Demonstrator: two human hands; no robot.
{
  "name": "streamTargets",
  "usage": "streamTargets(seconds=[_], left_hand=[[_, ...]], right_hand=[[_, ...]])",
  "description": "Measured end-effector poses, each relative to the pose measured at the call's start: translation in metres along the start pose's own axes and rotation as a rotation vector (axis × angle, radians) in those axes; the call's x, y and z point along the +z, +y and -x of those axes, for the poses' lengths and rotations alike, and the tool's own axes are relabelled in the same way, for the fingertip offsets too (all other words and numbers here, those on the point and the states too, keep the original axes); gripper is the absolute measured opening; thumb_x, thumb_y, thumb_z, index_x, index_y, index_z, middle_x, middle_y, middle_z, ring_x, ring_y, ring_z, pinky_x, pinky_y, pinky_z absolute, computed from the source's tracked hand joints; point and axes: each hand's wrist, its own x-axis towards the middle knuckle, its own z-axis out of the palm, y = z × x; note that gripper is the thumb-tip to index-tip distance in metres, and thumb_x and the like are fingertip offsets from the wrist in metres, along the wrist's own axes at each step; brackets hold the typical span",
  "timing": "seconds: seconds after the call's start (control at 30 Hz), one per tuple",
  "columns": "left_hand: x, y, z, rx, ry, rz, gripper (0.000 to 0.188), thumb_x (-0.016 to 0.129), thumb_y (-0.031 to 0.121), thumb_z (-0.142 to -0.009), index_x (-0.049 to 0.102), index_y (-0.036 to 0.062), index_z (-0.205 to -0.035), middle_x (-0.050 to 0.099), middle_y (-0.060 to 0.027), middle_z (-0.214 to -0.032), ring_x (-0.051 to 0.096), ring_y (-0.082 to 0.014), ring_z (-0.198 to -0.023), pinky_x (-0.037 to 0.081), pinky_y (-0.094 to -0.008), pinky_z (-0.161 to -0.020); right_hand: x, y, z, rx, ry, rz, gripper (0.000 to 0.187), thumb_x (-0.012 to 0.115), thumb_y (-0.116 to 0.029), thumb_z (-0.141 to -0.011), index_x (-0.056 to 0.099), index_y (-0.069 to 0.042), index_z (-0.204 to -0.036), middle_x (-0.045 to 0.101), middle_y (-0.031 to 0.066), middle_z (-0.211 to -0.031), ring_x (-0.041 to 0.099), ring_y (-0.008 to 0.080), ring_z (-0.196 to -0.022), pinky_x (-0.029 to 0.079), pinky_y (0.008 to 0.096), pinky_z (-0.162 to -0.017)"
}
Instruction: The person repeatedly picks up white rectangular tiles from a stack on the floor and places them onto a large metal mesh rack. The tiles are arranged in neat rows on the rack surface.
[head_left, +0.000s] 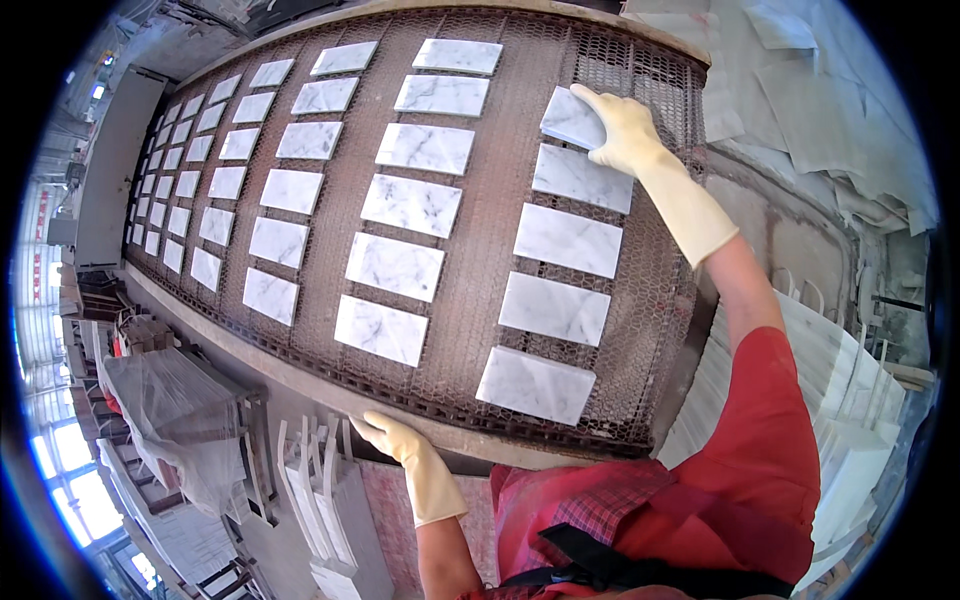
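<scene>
Red sleeve and checked apron [590, 520] fill the bottom of the frame, and just above them, lower centre, the left hand [392, 437] in a cream rubber glove lies flat with fingers spread along the near edge of the conveyor frame [300, 380], gripping nothing. Beside it at lower left stand white slabs on edge in a rack [320, 500], with a plastic-wrapped pallet [175, 420] further left. Up from there, the wire-mesh belt [480, 250] carries white, grey-veined marble tiles in neat rows running off to the upper left. Nearest is the tile at the bottom of the right-hand row [536, 385]. Follow that row up to the upper right, and there is the right hand [622, 128], also gloved, arm fully stretched, fingers laid over the right end of the top marble tile [570, 118], which sits slightly skewed on the mesh. More stacked white slabs [850, 400] wait at the right edge.
</scene>
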Motion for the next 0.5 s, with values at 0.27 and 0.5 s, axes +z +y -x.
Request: streamTargets(seconds=[0.27,0.5], left_hand=[[-0.007,0.000,0.006,-0.066,-0.035,0.037,0.077,0.044,0.043,-0.116,0.025,-0.0053,-0.173,0.031,-0.0263,-0.178,0.041,-0.0368,-0.159,0.032,-0.0437,-0.132],[-0.011,-0.042,-0.012,-0.020,-0.054,0.027,0.075,0.044,0.043,-0.118,0.023,-0.0027,-0.174,0.030,-0.0248,-0.178,0.044,-0.0368,-0.156,0.036,-0.0440,-0.130]], right_hand=[[0.024,0.033,-0.055,-0.075,-0.113,0.065,0.107,0.098,-0.021,-0.072,0.046,-0.025,-0.166,0.073,0.0124,-0.131,0.071,0.0348,-0.124,0.056,0.0457,-0.110],[0.017,0.047,-0.065,-0.129,-0.122,-0.004,0.111,0.099,-0.027,-0.069,0.046,-0.025,-0.166,0.073,0.0149,-0.135,0.070,0.0362,-0.126,0.055,0.0469,-0.110]])
